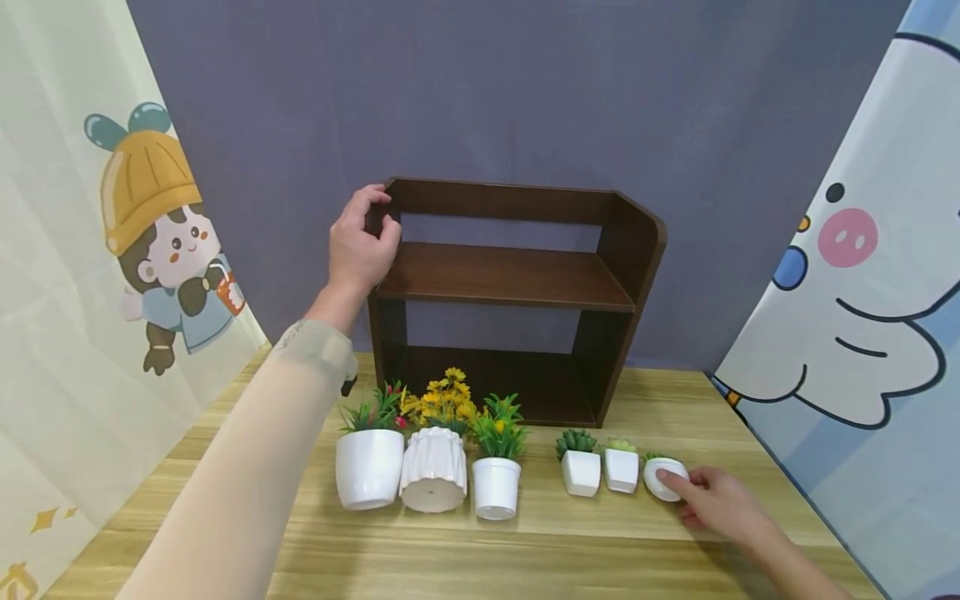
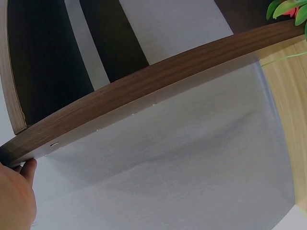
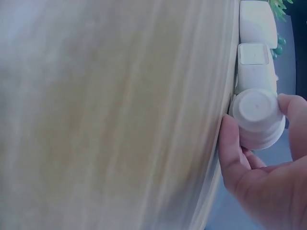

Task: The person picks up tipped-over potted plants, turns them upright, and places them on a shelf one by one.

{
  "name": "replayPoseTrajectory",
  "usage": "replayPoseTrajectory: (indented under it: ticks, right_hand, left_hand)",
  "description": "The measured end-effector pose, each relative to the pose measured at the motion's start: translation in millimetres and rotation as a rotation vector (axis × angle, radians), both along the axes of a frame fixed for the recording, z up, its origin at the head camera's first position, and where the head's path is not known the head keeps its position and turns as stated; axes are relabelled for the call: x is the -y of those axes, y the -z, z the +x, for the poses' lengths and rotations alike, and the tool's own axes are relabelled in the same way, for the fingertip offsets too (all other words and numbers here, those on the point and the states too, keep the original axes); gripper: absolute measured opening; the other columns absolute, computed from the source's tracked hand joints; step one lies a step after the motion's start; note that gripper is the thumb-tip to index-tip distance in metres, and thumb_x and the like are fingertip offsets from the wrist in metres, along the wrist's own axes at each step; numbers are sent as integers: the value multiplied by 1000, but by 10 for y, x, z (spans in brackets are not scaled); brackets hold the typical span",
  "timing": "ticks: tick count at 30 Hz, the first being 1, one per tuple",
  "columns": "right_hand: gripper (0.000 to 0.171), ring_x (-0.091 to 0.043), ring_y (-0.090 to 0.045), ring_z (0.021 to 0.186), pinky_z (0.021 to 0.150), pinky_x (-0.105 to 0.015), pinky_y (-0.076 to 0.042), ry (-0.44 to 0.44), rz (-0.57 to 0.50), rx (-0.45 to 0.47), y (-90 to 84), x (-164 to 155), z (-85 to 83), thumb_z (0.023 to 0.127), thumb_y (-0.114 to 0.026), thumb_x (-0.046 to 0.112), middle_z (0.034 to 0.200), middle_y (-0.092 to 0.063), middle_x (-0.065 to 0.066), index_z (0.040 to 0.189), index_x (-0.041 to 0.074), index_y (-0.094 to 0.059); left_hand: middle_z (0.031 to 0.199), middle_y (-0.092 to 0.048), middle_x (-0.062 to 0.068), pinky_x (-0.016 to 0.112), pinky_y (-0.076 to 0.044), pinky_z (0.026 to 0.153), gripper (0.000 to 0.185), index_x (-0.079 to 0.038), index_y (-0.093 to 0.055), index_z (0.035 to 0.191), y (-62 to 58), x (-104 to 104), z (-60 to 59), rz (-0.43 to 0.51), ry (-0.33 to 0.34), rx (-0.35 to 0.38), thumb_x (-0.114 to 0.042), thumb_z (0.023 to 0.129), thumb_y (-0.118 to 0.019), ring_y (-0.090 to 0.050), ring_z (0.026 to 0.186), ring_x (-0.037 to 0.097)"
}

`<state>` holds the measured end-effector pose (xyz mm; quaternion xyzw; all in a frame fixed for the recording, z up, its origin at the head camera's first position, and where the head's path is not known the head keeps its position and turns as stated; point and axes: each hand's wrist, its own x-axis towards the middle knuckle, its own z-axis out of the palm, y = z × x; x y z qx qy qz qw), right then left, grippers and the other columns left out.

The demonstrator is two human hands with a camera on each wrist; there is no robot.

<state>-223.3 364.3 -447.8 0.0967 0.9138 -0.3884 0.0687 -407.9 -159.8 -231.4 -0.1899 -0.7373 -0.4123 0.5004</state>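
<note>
Item: small round white plastic pot with a green succulent, lying tipped at the right end of the near pot row on the light wooden table | right hand pinching its rim and base | likely light, rigid, smooth; best taken around the body | left hand gripping the dark brown wooden shelf unit at its top left corner.

Left hand grips the top left corner of the brown shelf. Right hand holds the round pot, rightmost of 6 white pots in a row on the worktop.
</note>
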Motion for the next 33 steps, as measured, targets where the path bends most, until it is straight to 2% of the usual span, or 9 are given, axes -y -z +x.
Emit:
replayPoseTrajectory:
  ticks: [5,10,13,16,20,25,33]
  right_hand:
    - [77,-19,-76,93,77,-32,-63,-3,-88,8,21,-36,-17,105,-71,50,112,-76,-19,135,-19,-54]
    - [84,-24,-76,108,88,-37,-65,-37,-218,39,32,-92,-12,105,-75,41,134,-65,-32,148,-23,-41]
    - [84,-24,-74,114,93,-36,-64,-62,-274,51,23,-124,-3,105,-75,34,141,-61,-34,152,-24,-35]
    - [85,-22,-70,117,92,-32,-62,-82,-267,51,14,-151,4,105,-75,31,142,-61,-32,155,-23,-32]
    - [89,-23,-65,121,88,-28,-57,-90,-209,50,-3,-175,3,104,-76,36,145,-61,-31,157,-20,-32]
    - [89,-27,-63,122,88,-29,-56,-78,-194,58,-3,-205,-8,104,-76,37,144,-59,-31,158,-19,-32]
    - [90,-32,-63,128,94,-32,-55,-73,-196,61,29,-252,-38,103,-79,35,149,-55,-36,158,-17,-31]
  left_hand:
    - [145,-72,15,48,-50,119,30,1,-70,124,-1,-7,2,-2,-2,5,-6,97,-62,-66,141,29]
    - [145,-72,15,48,-50,119,30,1,-70,125,-6,-6,12,-7,-4,7,-6,97,-62,-65,142,29]
    - [145,-72,15,48,-50,119,29,1,-69,125,-7,-3,13,-10,-6,5,-5,97,-62,-65,141,30]
    - [145,-71,16,49,-50,118,29,2,-69,125,-6,2,13,-10,-6,7,-5,97,-63,-66,141,30]
    - [146,-71,16,50,-51,118,30,1,-69,125,-4,7,14,-11,-5,11,-5,97,-63,-66,140,31]
    - [146,-71,15,49,-50,118,30,1,-69,125,-8,7,21,-11,-2,10,-5,97,-62,-65,141,30]
    - [147,-71,14,48,-49,120,28,1,-69,125,-3,12,24,-14,2,18,-5,98,-63,-64,144,29]
